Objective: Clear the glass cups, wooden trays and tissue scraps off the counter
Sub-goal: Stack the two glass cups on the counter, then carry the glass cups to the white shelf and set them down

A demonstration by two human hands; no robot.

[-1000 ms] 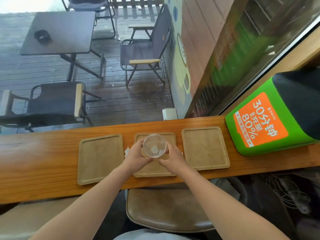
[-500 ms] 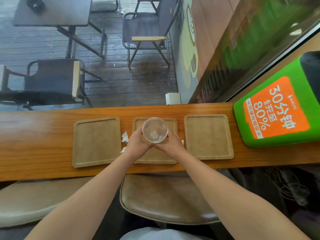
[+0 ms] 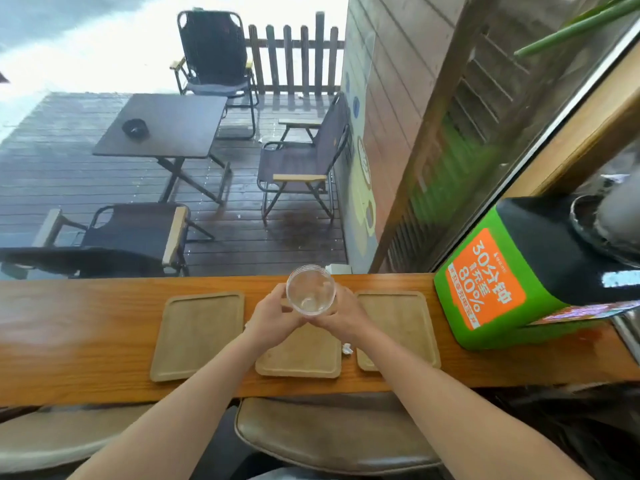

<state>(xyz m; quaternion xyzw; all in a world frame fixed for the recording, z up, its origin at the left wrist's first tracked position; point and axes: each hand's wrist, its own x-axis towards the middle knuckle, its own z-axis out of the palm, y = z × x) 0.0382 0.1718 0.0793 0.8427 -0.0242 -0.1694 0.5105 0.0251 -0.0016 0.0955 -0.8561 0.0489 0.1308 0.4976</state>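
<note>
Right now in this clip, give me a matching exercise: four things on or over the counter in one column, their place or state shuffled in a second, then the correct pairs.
Things:
1. glass cup
2. left tray
3. tissue scrap
4. green box

Places or states:
A. lies bare on the counter, nothing on it
B. stands at the counter's right end
C. held between left hand and right hand
D. sits in the gap between the middle tray and right tray

Pairs: 1-C, 2-A, 3-D, 4-B
</note>
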